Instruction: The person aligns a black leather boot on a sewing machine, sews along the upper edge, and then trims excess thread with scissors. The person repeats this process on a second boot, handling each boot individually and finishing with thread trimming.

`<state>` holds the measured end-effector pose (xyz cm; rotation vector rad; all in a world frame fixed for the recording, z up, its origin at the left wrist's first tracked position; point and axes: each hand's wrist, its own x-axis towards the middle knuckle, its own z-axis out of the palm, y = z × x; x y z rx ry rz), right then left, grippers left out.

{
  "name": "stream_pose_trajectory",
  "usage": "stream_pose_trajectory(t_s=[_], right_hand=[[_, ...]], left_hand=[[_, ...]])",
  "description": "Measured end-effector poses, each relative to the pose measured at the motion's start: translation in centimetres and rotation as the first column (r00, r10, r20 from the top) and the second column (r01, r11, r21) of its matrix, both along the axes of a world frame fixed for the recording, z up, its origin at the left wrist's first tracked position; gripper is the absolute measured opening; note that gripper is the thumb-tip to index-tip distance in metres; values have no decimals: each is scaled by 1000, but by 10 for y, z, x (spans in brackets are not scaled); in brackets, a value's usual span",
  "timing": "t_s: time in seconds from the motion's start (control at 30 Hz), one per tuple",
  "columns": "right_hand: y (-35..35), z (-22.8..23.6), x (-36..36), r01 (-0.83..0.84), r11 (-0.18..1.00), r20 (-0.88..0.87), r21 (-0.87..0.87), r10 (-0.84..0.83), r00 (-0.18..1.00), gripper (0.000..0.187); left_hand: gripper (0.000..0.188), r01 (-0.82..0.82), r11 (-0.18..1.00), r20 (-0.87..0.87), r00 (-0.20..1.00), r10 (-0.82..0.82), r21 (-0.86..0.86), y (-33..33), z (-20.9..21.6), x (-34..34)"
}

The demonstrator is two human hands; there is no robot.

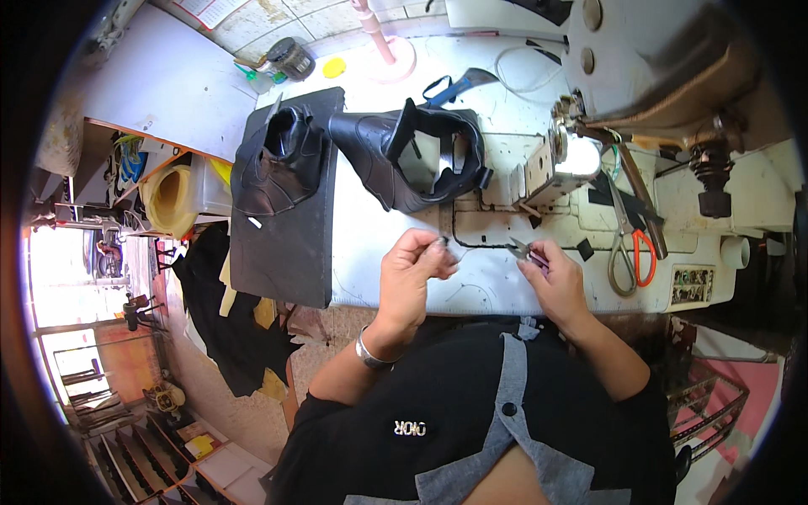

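Note:
My left hand is pinched at the table's front edge. A small dark bit shows at its fingertips, too small to name. Across a short gap, my right hand is closed around small thread snips, their blades pointing toward the left hand. Just beyond both hands, a black leather shoe upper with a wide opening lies beside the sewing machine's needle area. Another black leather upper rests on a dark board to the left.
A sewing machine fills the right side. Scissors with an orange handle lie near it, by black scraps. At the back are a blue-handled tool, a pink stand and a dark jar.

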<state>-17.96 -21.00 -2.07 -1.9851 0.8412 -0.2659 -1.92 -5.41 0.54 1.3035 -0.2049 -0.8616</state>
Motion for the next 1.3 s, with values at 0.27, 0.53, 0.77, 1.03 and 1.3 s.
stream_pose_trajectory(t_s=[0.27, 0.53, 0.77, 1.03, 1.3], right_hand=[[-4, 52, 70, -109, 687, 265, -719, 415, 870, 44], [-19, 74, 208, -182, 532, 27, -827, 361, 932, 24], [1, 82, 138, 79, 305, 262, -949, 626, 734, 17], [31, 54, 93, -78, 324, 198, -943, 730, 654, 22], [27, 35, 88, -235, 841, 454, -488, 475, 754, 18]], left_hand=[[6, -197, 978, 84, 976, 202, -66, 26, -13, 11], [8, 33, 930, -252, 958, -133, -366, 37, 17, 24], [11, -45, 621, -298, 903, -309, -782, 16, 34, 31], [3, -11, 861, -312, 934, -173, -509, 29, 20, 20], [3, 7, 965, -34, 999, -16, -261, 33, -24, 18]])
